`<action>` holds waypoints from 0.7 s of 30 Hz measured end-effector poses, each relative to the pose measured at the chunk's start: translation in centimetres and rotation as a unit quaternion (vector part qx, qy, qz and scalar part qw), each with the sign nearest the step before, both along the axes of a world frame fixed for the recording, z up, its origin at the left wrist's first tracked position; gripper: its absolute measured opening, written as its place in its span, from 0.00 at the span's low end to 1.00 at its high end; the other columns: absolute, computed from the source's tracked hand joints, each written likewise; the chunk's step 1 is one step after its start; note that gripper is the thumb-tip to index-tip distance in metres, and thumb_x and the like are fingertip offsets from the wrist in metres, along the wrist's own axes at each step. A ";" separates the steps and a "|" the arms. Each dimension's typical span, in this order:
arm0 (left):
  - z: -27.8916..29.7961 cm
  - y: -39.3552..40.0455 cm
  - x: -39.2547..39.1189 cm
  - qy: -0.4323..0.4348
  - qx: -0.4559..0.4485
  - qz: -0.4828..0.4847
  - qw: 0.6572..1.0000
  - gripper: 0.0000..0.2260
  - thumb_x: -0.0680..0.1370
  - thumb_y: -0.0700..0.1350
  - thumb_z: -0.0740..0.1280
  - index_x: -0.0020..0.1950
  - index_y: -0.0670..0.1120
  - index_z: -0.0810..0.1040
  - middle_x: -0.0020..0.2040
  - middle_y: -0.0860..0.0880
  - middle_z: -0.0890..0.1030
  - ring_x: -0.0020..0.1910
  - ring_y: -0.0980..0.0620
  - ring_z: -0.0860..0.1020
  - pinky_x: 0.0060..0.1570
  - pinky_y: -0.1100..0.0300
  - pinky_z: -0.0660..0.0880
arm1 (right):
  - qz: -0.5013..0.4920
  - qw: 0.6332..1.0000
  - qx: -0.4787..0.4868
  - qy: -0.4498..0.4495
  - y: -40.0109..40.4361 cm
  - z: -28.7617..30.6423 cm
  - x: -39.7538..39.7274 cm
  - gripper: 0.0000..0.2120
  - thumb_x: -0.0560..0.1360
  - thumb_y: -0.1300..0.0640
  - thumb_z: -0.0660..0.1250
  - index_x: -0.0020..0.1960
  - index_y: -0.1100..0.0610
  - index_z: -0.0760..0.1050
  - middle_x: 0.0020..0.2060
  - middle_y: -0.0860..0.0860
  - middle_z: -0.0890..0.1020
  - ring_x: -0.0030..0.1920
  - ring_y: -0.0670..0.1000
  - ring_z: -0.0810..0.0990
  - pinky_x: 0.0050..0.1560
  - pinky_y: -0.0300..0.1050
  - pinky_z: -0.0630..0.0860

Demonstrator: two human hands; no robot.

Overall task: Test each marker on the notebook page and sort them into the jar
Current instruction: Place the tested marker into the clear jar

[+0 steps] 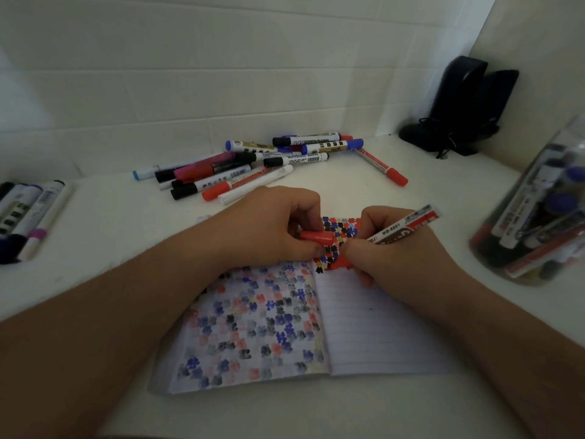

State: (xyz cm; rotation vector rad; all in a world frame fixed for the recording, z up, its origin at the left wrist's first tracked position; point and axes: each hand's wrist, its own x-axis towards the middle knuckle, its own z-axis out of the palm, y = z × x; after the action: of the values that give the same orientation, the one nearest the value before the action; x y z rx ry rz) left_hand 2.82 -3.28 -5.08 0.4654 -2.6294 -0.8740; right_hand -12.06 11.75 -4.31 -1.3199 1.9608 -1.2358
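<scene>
- On the white table (364,185), an open notebook (316,327) lies near the person; its left page is covered in faded blue, black and red blots, its right page is lined and mostly bare, with bright blots along its far edge.
- Left hand (278,223) rests at the notebook's far edge, fingers curled round a red cap (316,237).
- Right hand (402,248) grips a red-labelled marker (403,224), its back end slanting up to the right; the tip is hidden behind the fingers, down at the blotted strip.
- Both forearms cross the notebook's near corners and cover part of the pages.
- Beyond the hands, near the wall, a loose pile of markers (253,166) lies with black, blue, red and pink caps.
- At the far left edge, a smaller group of markers (28,213) lies side by side.
- At the right, a clear jar (538,210) holds several markers, well apart from the notebook.
- Two dark objects (459,106) stand in the far right corner.
</scene>
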 end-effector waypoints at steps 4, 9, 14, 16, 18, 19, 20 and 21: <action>0.1 0.0 0.0 0.002 0.005 0.001 1.000 0.10 0.72 0.53 0.78 0.44 0.58 0.78 0.42 0.68 0.80 0.39 0.64 0.79 0.36 0.72 0.72 | -0.011 0.998 -0.006 -0.061 0.0 0.0 -0.4 0.14 0.74 0.66 0.71 0.33 0.60 0.71 0.25 0.58 0.79 0.24 0.51 0.76 0.26 0.43 0.73; 0.1 0.1 0.0 -0.001 0.008 0.000 1.000 0.10 0.72 0.52 0.78 0.44 0.58 0.78 0.40 0.70 0.79 0.38 0.66 0.78 0.36 0.73 0.72 | 0.013 0.999 -0.002 -0.032 0.1 0.0 -0.1 0.13 0.74 0.66 0.71 0.33 0.61 0.73 0.26 0.58 0.80 0.24 0.51 0.77 0.26 0.40 0.73; 0.0 0.1 0.0 0.004 0.005 0.001 1.000 0.10 0.72 0.52 0.79 0.44 0.58 0.78 0.42 0.68 0.80 0.39 0.66 0.79 0.36 0.72 0.73 | 0.007 1.000 -0.002 0.003 0.0 -0.1 0.1 0.11 0.71 0.66 0.71 0.33 0.64 0.72 0.27 0.62 0.79 0.22 0.50 0.75 0.26 0.40 0.72; 0.1 0.2 0.0 0.004 0.006 0.000 1.000 0.10 0.72 0.52 0.78 0.44 0.59 0.78 0.41 0.68 0.80 0.38 0.65 0.78 0.36 0.73 0.72 | 0.001 1.000 -0.005 -0.005 0.0 -0.2 -0.1 0.11 0.72 0.66 0.71 0.34 0.64 0.71 0.26 0.62 0.79 0.23 0.51 0.76 0.27 0.40 0.73; 0.1 0.3 0.0 0.007 0.010 -0.002 1.000 0.10 0.72 0.51 0.78 0.43 0.58 0.77 0.40 0.69 0.79 0.37 0.65 0.78 0.35 0.72 0.72 | -0.003 0.999 -0.013 -0.031 0.0 -0.2 -0.3 0.12 0.73 0.66 0.70 0.34 0.65 0.71 0.27 0.61 0.79 0.24 0.51 0.76 0.26 0.39 0.74; 0.2 0.3 0.1 0.008 0.011 -0.003 1.000 0.10 0.72 0.51 0.78 0.43 0.58 0.77 0.39 0.69 0.79 0.36 0.65 0.78 0.35 0.72 0.72 | -0.003 0.999 -0.017 -0.040 0.1 -0.2 -0.3 0.12 0.74 0.67 0.70 0.35 0.65 0.71 0.27 0.61 0.79 0.24 0.51 0.76 0.26 0.39 0.74; 0.2 0.3 0.1 0.009 0.012 -0.003 1.000 0.10 0.72 0.51 0.78 0.43 0.58 0.77 0.39 0.68 0.79 0.36 0.64 0.78 0.35 0.72 0.72 | -0.001 0.999 -0.020 -0.041 0.1 -0.2 -0.3 0.12 0.74 0.67 0.71 0.35 0.65 0.71 0.27 0.61 0.80 0.24 0.50 0.77 0.26 0.38 0.74; 0.2 0.3 0.1 0.010 0.011 -0.003 1.000 0.10 0.72 0.51 0.78 0.43 0.58 0.77 0.40 0.68 0.79 0.36 0.64 0.78 0.35 0.71 0.72 | 0.004 0.999 -0.020 -0.034 0.0 -0.2 -0.3 0.12 0.74 0.67 0.71 0.35 0.64 0.72 0.27 0.61 0.80 0.25 0.50 0.77 0.26 0.38 0.73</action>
State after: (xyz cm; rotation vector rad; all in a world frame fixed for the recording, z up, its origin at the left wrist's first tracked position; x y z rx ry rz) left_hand 2.90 -2.98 -4.90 0.4521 -2.6063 -0.9042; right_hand -12.33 11.79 -4.50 -1.2868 1.8909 -1.3039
